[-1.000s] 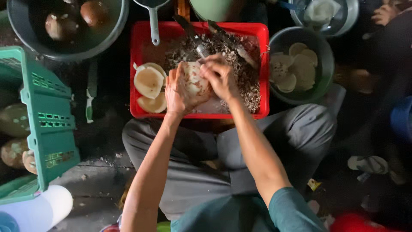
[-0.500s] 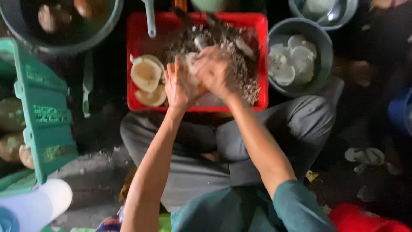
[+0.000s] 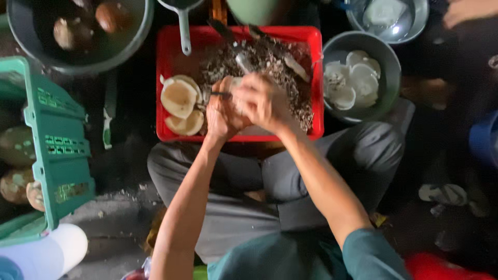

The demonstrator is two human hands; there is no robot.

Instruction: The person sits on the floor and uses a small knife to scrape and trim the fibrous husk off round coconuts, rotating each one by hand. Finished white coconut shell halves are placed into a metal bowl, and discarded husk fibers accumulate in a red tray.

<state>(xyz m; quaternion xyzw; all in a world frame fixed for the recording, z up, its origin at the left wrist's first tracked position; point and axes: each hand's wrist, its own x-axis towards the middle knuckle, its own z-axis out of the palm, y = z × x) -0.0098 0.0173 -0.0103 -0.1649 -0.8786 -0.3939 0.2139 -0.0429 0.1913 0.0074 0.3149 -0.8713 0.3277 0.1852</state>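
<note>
i've got both hands over the red tray (image 3: 171,57), left hand (image 3: 222,115) cupping a white coconut piece (image 3: 234,83), right hand (image 3: 262,101) closed on a small tool, mid-scrape i'd say, next needing a steady turn.

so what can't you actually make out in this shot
- Head view: the pale piece in the hands, left hand and right hand, is mostly covered by fingers.
- The thin dark tool is blurred; its kind is unclear.
- The grey basin is cut off by the top edge.
</note>
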